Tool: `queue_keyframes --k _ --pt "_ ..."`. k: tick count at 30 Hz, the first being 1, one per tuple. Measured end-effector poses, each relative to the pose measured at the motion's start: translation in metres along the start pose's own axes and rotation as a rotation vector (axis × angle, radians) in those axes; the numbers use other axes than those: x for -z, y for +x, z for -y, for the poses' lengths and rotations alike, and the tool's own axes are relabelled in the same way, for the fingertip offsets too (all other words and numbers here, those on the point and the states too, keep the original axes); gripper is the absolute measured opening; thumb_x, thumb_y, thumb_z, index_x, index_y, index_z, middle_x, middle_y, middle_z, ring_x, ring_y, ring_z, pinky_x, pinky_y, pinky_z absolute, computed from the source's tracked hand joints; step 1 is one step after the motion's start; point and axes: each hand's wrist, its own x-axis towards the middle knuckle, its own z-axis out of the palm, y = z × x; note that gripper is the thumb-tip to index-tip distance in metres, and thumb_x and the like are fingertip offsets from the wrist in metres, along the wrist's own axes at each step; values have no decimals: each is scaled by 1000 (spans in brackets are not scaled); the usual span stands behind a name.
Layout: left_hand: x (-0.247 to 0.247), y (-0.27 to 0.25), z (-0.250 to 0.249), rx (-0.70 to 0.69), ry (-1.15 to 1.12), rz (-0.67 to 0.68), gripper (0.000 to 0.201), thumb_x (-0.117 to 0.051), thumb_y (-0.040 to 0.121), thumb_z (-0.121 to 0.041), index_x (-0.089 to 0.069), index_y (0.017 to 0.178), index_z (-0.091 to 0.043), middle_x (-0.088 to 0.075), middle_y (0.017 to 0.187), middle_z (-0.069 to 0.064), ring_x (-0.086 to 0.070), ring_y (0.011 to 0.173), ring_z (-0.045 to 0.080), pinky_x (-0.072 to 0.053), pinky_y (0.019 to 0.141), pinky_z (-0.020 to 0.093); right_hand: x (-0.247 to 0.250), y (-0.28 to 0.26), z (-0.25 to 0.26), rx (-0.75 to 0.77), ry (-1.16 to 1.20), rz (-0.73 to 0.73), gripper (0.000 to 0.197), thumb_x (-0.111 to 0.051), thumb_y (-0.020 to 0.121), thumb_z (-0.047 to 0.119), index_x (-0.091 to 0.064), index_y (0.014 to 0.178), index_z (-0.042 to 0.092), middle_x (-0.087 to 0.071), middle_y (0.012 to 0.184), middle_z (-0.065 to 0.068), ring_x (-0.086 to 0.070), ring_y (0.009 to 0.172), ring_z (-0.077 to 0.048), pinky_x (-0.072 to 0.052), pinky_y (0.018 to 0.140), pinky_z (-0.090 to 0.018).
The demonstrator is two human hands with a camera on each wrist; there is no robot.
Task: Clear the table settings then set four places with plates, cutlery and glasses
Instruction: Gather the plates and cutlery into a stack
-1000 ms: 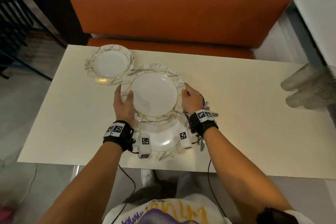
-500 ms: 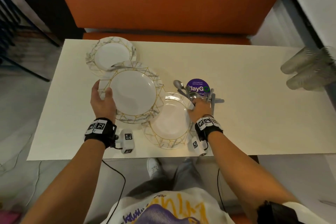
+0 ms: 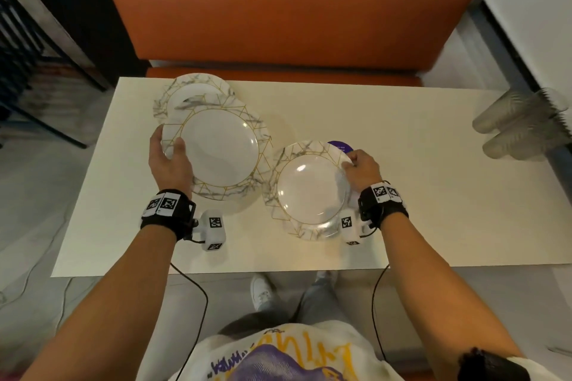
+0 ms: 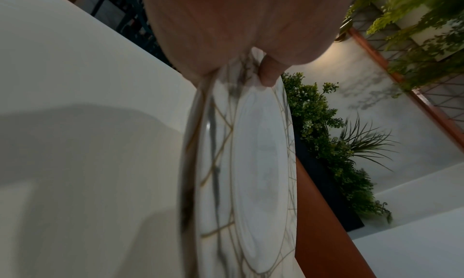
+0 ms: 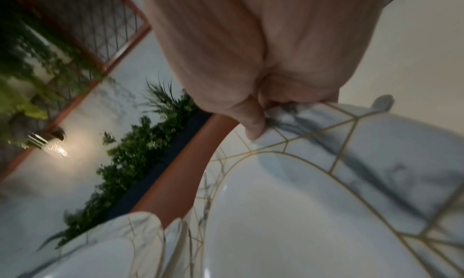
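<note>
Three white marbled plates with gold lines are on or over the cream table [image 3: 402, 210]. My left hand [image 3: 168, 148] grips the left rim of one plate [image 3: 219, 151] and holds it above the table, overlapping the far-left plate [image 3: 192, 93]. In the left wrist view my thumb [image 4: 270, 73] lies on that plate's [image 4: 251, 163] rim. My right hand [image 3: 353, 162] pinches the right rim of the nearer plate [image 3: 309, 192], thumb on top [image 5: 253, 121]. The cutlery is hidden in the head view. Clear glasses [image 3: 520, 127] lie at the table's right end.
A purple round disc [image 3: 340, 145] peeks out from behind the right plate's far edge. An orange bench [image 3: 278, 15] runs along the far side of the table. The floor drops away at the table's left and near edges.
My left hand has carried its plate back and left, over the far-left plate. My right hand has taken the other plate's right rim; that plate now covers the cutlery and most of the purple disc.
</note>
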Motion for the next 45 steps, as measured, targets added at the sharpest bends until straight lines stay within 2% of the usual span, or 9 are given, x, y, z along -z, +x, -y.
queue_keyframes --k 7,12,21,23,28,32,34,38,45 --pt "-8 -2 -5 -4 17 59 48 -58 100 -30 -51 146 -39 -50 153 -2 -52 138 22 -49 112 47 62 9 21 91 200 -193 22 -53 99 13 -64 119 15 -65 108 -6 -59 92 -22 -42 80 -25" --pt "-23 -19 3 70 4 160 40 -59 94 -44 -55 131 -59 -54 150 -1 -56 134 44 -50 104 66 52 23 39 66 284 -161 24 -55 98 16 -64 120 18 -66 118 -8 -63 102 -27 -51 87 -32" --pt "-57 -29 4 366 -236 123 42 -50 105 -14 -57 141 -34 -68 125 -3 -67 113 18 -57 94 40 -12 34 57 42 229 -9 30 -49 101 16 -60 128 18 -67 114 -9 -59 86 -21 -41 72 -26" --pt "-66 -26 1 395 -234 101 41 -45 108 -15 -53 146 -31 -59 130 -4 -57 122 18 -46 106 41 -25 37 62 48 228 32 30 -48 101 15 -59 129 19 -69 108 -12 -60 84 -24 -42 71 -27" --pt "-80 -12 4 467 -244 12 21 -42 107 -26 -50 126 -23 -56 115 -14 -45 133 20 -27 123 47 -44 51 80 65 208 77 36 -46 104 15 -59 137 17 -65 129 -14 -62 115 -33 -49 94 -34" --pt "-86 -5 1 381 -146 -1 22 -48 105 -35 -53 125 -27 -61 135 4 -53 133 41 -37 115 63 -59 65 98 38 211 104 38 -48 104 16 -60 139 21 -63 136 -12 -61 122 -32 -49 96 -33" --pt "-85 -1 3 334 -116 8 37 -55 101 -38 -54 137 -31 -62 138 3 -59 127 28 -50 107 50 -69 70 107 29 242 128 39 -49 103 13 -59 140 20 -62 138 -11 -60 124 -30 -51 102 -33" --pt "-75 6 8 256 37 -9 67 -70 92 -47 -42 153 -43 -44 160 -3 -42 145 19 -40 117 44 -89 73 129 45 243 173 45 -50 102 11 -52 146 18 -57 144 -12 -55 132 -30 -47 110 -40" --pt "-28 59 24 198 80 -198 68 -74 91 -31 -46 153 -31 -53 151 -1 -51 138 21 -50 110 39 -129 85 188 222 172 356 39 -41 106 32 -60 139 23 -68 128 -11 -63 116 -30 -51 101 -37"
